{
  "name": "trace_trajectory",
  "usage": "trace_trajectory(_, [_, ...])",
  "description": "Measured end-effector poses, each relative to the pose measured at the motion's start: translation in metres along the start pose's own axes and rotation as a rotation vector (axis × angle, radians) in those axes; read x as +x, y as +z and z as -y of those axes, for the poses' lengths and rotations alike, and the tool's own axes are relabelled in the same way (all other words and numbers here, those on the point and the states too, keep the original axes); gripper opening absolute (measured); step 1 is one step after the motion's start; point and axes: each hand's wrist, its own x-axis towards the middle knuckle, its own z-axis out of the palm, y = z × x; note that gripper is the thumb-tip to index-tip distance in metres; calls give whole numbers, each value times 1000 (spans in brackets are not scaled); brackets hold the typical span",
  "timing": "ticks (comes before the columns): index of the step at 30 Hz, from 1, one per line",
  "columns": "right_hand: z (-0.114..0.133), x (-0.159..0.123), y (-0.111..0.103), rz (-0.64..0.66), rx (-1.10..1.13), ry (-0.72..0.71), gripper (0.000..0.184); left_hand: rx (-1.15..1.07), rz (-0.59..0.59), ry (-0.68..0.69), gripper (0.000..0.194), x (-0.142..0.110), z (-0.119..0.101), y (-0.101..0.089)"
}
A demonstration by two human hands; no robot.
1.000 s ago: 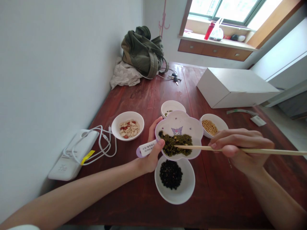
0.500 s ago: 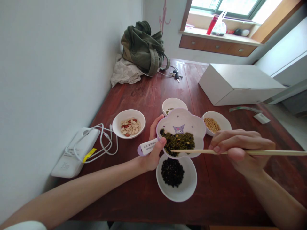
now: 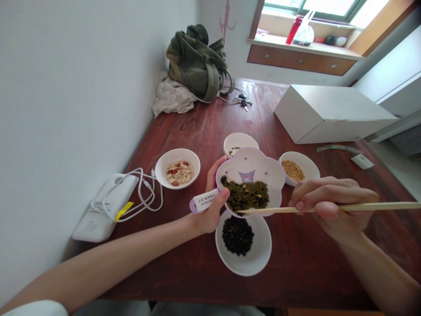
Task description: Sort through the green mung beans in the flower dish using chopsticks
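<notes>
The right hand [image 3: 332, 206] pinches the chopsticks [image 3: 296, 209], their long axis running sideways with the tips pointing left over the green beans [image 3: 246, 196]; the left hand [image 3: 210, 208], nearer, grips the flower-shaped plate [image 3: 259, 162] by its tab, near the middle of the table [image 3: 184, 272], just above a white bowl [image 3: 259, 250].

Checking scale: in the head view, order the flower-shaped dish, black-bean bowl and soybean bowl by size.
1. Flower-shaped dish and black-bean bowl: unsure, the held dish sits nearer the camera.
2. Soybean bowl, smallest.
</notes>
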Motion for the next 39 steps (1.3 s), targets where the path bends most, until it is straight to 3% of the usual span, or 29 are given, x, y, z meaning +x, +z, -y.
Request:
trace_trajectory(18, [0, -1, 2, 14, -7, 18, 37, 15, -2, -13, 76, -1, 3, -2])
trace_trajectory(26, [-1, -2, -6, -76, -12, 0, 31, -7, -1, -29, 76, -1, 0, 0])
trace_trajectory(31, [2, 3, -5, 41, -64, -14, 36, 32, -14, -25, 75, -1, 2, -2])
trace_trajectory(39, [-2, 9, -8, 78, 13, -39, 33, 17, -27, -44, 80, -1, 3, -2])
